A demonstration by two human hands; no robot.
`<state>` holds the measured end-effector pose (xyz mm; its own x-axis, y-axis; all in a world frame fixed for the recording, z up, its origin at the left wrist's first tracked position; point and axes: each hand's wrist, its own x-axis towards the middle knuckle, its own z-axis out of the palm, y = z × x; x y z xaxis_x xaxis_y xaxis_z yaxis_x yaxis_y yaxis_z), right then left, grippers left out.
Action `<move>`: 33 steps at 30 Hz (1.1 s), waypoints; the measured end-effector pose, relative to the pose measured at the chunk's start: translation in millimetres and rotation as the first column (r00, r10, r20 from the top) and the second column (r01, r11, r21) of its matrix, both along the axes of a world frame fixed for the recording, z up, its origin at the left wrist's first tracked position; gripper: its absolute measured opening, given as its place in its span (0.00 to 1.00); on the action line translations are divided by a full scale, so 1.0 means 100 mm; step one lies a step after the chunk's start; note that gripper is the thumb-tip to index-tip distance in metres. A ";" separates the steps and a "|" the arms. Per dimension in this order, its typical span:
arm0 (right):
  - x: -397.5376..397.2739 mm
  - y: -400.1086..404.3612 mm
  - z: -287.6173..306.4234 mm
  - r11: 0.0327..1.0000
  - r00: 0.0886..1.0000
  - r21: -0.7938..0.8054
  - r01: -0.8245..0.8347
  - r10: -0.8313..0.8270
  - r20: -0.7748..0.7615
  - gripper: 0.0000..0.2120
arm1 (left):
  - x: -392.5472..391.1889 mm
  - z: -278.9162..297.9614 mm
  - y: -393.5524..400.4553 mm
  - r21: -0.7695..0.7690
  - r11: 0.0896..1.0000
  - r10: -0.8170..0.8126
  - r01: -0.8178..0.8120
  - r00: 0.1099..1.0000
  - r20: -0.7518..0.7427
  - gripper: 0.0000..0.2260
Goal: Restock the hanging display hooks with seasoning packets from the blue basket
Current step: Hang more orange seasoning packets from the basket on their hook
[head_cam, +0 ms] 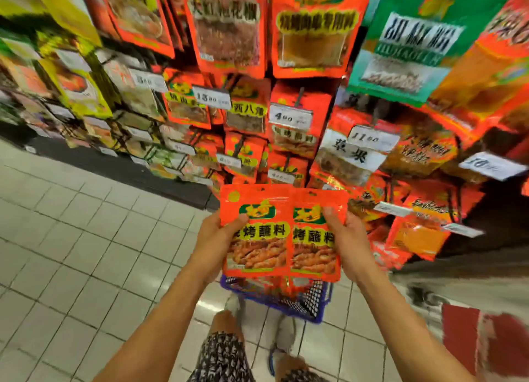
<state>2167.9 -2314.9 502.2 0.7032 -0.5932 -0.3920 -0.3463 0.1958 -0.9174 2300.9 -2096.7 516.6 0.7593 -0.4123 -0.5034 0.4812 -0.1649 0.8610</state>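
1. A person stands in a shop aisle, looking down along both bare forearms toward a wall of hanging seasoning packets.
2. The left hand (213, 240) holds the left packet (254, 233) by its left edge, thumb on the front and fingers curled behind; this grip is closed on the packet.
3. The right hand (347, 243) holds the right packet (315, 238) by its right edge in the same way, thumb on the front, its grip closed on that packet.
4. Both packets are orange-red with a green logo, yellow-backed Chinese characters and a photo of grilled food. They are held upright, side by side, the left one overlapping the right one's edge.
5. The blue basket (312, 307) sits on the tiled floor (71, 238) directly below the held packets, near the person's feet, with more red packets visible inside.
6. Behind and above the hands, the display hooks (300, 95) carry rows of red packets with white price tags (289, 117) at their tips.
7. A green packet (409, 41) hangs at the upper right.
8. Yellow packets (83, 81) hang to the left.
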 end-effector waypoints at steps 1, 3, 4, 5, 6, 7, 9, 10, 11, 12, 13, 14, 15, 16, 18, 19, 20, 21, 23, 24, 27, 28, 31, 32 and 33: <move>0.05 -0.02 0.20 0.999 0.999 -0.049 0.013 -0.011 0.040 0.24 | 0.06 0.20 -0.03 -0.033 0.999 0.003 -0.002 1.000 0.025 0.05; 0.19 -0.05 0.65 0.987 0.993 -0.152 0.050 -0.032 0.115 0.24 | 0.21 0.60 -0.10 -0.095 0.995 -0.003 0.012 0.996 0.090 0.05; 0.28 -0.07 0.87 0.976 0.988 -0.201 0.077 -0.047 0.150 0.22 | 0.30 0.79 -0.14 -0.123 0.992 -0.018 0.035 0.991 0.132 0.05; 0.36 -0.08 1.09 0.964 0.979 -0.241 0.110 -0.064 0.192 0.19 | 0.38 0.97 -0.18 -0.149 0.987 -0.032 0.058 0.985 0.169 0.06; 0.44 -0.09 1.30 0.951 0.969 -0.274 0.145 -0.080 0.235 0.17 | 0.47 1.14 -0.22 -0.179 0.981 -0.033 0.070 0.979 0.200 0.08; 0.53 -0.09 1.52 0.934 0.954 -0.307 0.185 -0.097 0.283 0.14 | 0.57 1.34 -0.26 -0.216 0.974 -0.018 0.069 0.974 0.227 0.09; 0.68 -0.08 1.94 0.898 0.921 -0.364 0.247 -0.101 0.376 0.09 | 0.76 1.71 -0.30 -0.270 0.960 0.003 0.078 0.957 0.289 0.06; 0.75 -0.06 2.13 0.890 0.908 -0.375 0.261 -0.094 0.409 0.09 | 0.86 1.87 -0.29 -0.285 0.953 -0.001 0.099 0.946 0.325 0.05; 0.83 -0.03 2.30 0.887 0.891 -0.375 0.271 -0.085 0.445 0.10 | 0.96 2.04 -0.29 -0.308 0.943 -0.004 0.124 0.932 0.362 0.05; 0.90 -0.01 2.47 0.878 0.875 -0.383 0.286 -0.077 0.478 0.10 | 1.07 2.21 -0.28 -0.328 0.931 -0.013 0.158 0.915 0.404 0.05; 0.98 0.01 2.62 0.864 0.859 -0.401 0.305 -0.068 0.508 0.10 | 1.18 2.38 -0.28 -0.346 0.918 -0.023 0.195 0.896 0.443 0.04; 1.06 0.02 2.76 0.849 0.844 -0.417 0.324 -0.060 0.534 0.10 | 1.29 2.53 -0.28 -0.361 0.905 -0.032 0.227 0.879 0.475 0.04; 1.14 0.03 2.89 0.843 0.827 -0.419 0.338 -0.052 0.560 0.11 | 1.39 2.67 -0.28 -0.377 0.892 -0.031 0.248 0.867 0.497 0.05; 1.21 0.03 3.03 0.843 0.814 -0.417 0.341 -0.042 0.580 0.10 | 1.48 2.78 -0.29 -0.391 0.882 -0.030 0.263 0.859 0.511 0.05; 1.33 0.04 3.24 0.826 0.796 -0.442 0.350 -0.013 0.606 0.08 | 1.62 2.97 -0.32 -0.418 0.859 -0.040 0.295 0.853 0.520 0.08; 1.37 0.03 3.33 0.812 0.787 -0.458 0.361 -0.002 0.617 0.08 | 1.68 3.05 -0.35 -0.428 0.848 -0.048 0.311 0.851 0.523 0.09; 1.40 0.01 3.41 0.803 0.777 -0.463 0.375 0.000 0.629 0.09 | 1.73 3.11 -0.38 -0.434 0.843 -0.051 0.318 0.850 0.524 0.10; 1.43 -0.01 3.46 0.794 0.766 -0.461 0.396 -0.009 0.642 0.09 | 1.77 3.16 -0.42 -0.440 0.840 -0.050 0.318 0.853 0.520 0.09; 1.48 -0.06 3.58 0.761 0.755 -0.467 0.449 -0.044 0.654 0.09 | 1.80 3.24 -0.51 -0.455 0.833 -0.045 0.315 0.858 0.512 0.05; 1.50 -0.08 3.64 0.743 0.756 -0.474 0.473 -0.066 0.651 0.09 | 1.79 3.27 -0.56 -0.463 0.829 -0.037 0.312 0.858 0.512 0.06; 1.56 -0.18 3.82 0.690 0.767 -0.509 0.515 -0.105 0.633 0.13 | 1.71 3.40 -0.66 -0.493 0.824 0.014 0.279 0.860 0.510 0.08; 1.59 -0.23 3.87 0.677 0.765 -0.517 0.525 -0.109 0.634 0.15 | 1.69 3.44 -0.68 -0.505 0.820 0.028 0.271 0.861 0.507 0.09; 1.77 -0.37 4.01 0.680 0.758 -0.509 0.528 -0.107 0.644 0.18 | 1.65 3.54 -0.70 -0.522 0.815 0.059 0.253 0.859 0.509 0.11; 1.83 -0.38 4.06 0.690 0.762 -0.503 0.521 -0.110 0.639 0.20 | 1.66 3.57 -0.70 -0.515 0.819 0.068 0.252 0.849 0.524 0.11; 1.89 -0.39 4.11 0.697 0.767 -0.497 0.516 -0.118 0.631 0.20 | 1.66 3.59 -0.70 -0.507 0.824 0.077 0.251 0.838 0.540 0.10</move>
